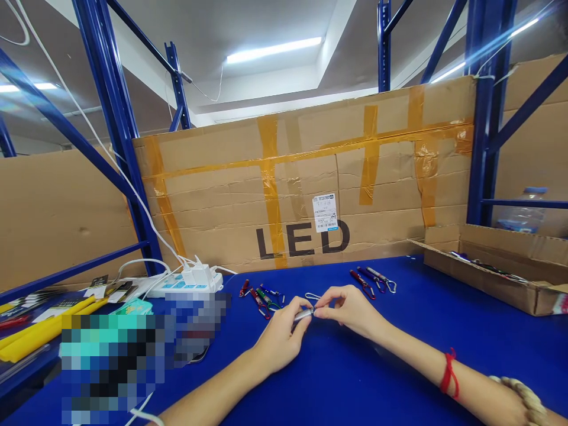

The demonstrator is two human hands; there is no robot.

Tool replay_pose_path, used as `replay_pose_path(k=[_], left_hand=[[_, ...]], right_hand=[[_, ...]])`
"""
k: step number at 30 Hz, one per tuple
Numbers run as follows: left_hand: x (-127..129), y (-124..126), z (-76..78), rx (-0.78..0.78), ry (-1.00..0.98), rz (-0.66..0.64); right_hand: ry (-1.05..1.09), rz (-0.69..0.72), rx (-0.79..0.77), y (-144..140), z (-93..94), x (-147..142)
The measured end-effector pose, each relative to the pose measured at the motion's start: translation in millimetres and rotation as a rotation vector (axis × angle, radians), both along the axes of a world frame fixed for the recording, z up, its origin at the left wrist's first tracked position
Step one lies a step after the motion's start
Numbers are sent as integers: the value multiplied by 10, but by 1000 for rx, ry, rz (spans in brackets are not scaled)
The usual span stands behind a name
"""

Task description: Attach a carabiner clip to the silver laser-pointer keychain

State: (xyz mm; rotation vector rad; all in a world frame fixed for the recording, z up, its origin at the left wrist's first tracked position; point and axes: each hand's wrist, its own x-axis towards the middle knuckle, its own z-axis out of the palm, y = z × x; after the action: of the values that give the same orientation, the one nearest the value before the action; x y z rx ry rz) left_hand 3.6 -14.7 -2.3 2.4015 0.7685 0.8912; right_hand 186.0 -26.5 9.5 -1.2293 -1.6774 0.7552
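A small silver cylinder is gripped between the thumb and fingers of my left hand, tilted up toward the right. At its right end the thumb and fingertips of my right hand are pinched together, covering most of that tip. Just behind the fingers shows a silver wire-like clip loop; whether it joins the cylinder is hidden. Left of my hands lies a group of small red, green and blue cylinders with clips. Farther right rest a red clip cylinder and darker and silver ones.
A cardboard tray holding thin items stands at the right on the blue table. At left are a white power strip, yellow tubes and a blurred patch. Taped cardboard walls the back between blue posts.
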Motion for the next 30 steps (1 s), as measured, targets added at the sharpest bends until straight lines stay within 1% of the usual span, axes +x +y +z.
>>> replay_pose_path(k=[8, 16, 30], left_hand=[[-6, -10, -12, 11, 16, 6], [-6, -24, -5, 24, 20, 8], [-3, -3, -9, 31, 26, 24]], right_hand=[[22, -6, -23, -32, 40, -14], [-21, -5, 1, -11, 15, -2], [-83, 10, 1, -27, -1, 9]])
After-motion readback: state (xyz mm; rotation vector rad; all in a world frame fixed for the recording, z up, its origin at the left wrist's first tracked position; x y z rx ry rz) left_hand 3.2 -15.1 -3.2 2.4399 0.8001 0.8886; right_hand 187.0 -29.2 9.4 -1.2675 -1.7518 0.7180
